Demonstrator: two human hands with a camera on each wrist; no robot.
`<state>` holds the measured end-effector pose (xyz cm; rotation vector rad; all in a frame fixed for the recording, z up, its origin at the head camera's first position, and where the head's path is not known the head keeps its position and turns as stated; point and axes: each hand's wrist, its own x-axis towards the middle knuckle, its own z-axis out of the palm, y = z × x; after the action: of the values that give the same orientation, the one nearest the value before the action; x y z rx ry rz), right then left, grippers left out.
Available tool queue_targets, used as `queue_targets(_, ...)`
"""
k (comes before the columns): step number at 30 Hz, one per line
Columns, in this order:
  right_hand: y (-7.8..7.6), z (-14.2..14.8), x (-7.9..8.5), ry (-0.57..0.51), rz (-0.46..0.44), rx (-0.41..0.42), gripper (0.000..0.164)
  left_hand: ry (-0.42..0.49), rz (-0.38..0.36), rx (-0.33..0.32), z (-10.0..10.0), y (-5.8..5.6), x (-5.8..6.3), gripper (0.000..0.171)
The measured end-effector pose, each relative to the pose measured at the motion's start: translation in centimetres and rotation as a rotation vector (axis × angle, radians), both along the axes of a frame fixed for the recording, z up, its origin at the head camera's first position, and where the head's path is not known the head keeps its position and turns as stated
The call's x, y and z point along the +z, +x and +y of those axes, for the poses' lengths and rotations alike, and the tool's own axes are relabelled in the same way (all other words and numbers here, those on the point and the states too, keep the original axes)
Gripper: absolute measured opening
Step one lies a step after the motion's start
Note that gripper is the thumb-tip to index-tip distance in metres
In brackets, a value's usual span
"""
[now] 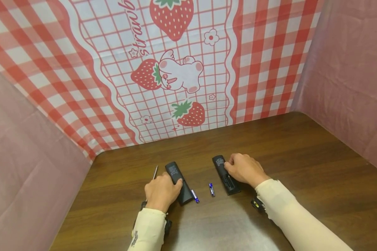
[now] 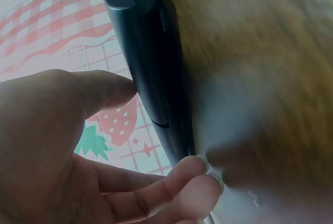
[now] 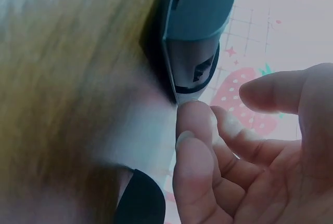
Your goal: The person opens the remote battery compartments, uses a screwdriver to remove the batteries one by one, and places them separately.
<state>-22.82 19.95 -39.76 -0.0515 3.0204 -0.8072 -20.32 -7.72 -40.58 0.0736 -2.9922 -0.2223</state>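
Note:
Two black remote controls lie back side up. My left hand (image 1: pixel 162 191) holds the left remote (image 1: pixel 184 193), its thumb on the back and its fingertips along the side; the compartment of this remote looks covered. My right hand (image 1: pixel 245 169) is beside the other remote (image 1: pixel 220 166), whose battery compartment (image 1: pixel 228 182) is uncovered. In the right wrist view my thumb (image 3: pixel 270 91) stands apart from that remote, with the other fingertips close to its edge. One blue-and-silver battery (image 1: pixel 195 196) lies against the left remote, and another battery (image 1: pixel 212 190) between the two remotes.
A thin metal rod (image 1: pixel 155 172), partly hidden, lies beyond my left hand. A dark rounded piece (image 3: pixel 141 200) shows low in the right wrist view; its kind is unclear. A strawberry-patterned cloth (image 1: pixel 182 76) hangs behind the wooden table (image 1: pixel 122 181), with pink cloth at both sides.

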Motion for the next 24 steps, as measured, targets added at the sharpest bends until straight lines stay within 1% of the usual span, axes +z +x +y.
queue_targets(7, 0.0, 0.1, -0.2, -0.016, 0.014, 0.002, 0.023, -0.004, -0.040, 0.019, 0.5, -0.3, 0.0, 0.064)
queue_targets(15, 0.0, 0.0, -0.4, -0.031, 0.023, 0.006, 0.023, -0.001, -0.037, 0.019, 1.2, -0.7, -0.2, 0.063)
queue_targets(20, 0.0, -0.1, -0.4, -0.037, 0.018, 0.007, 0.023, -0.025, -0.059, 0.009, 1.8, -0.7, -0.2, 0.068)
queue_targets(24, -0.1, -0.2, -0.5, -0.039, 0.015, 0.003, 0.024, -0.045, -0.101, 0.015, 2.1, -0.7, -0.3, 0.079)
